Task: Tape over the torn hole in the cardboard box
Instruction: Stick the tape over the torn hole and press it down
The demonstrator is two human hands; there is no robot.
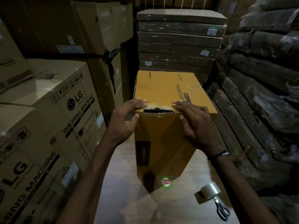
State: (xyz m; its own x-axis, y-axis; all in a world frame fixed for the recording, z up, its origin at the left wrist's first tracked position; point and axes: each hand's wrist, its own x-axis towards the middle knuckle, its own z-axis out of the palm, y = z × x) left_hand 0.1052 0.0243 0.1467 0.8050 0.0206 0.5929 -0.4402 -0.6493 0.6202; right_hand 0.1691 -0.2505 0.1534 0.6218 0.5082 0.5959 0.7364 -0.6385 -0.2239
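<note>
The torn hole runs as a dark, ragged slit along the near top edge of the cardboard box, where the top face meets the front face. The box is yellow-brown, printed with "Crompton" on its front, and stands upright on a pale wooden table, towards its far end.

The left hand lies over the left top corner of the box, fingers flat on the top face just left of the tear and the thumb pressed on the front face; it holds nothing else. The right hand rests the same way on the right side, fingertips touching the right end of the tear, thumb on the front; a dark band circles its wrist. Both hands press on the box rather than close around it.

On the table near the right forearm sits a roll of clear tape, and a pair of scissors lies just beside it, closer to the viewer. A round "Patelsa" sticker shows at the box's base.

Large cartons marked "LG Washing Machine" are stacked at left, wrapped flat packs behind, and dark wrapped bundles at right
</note>
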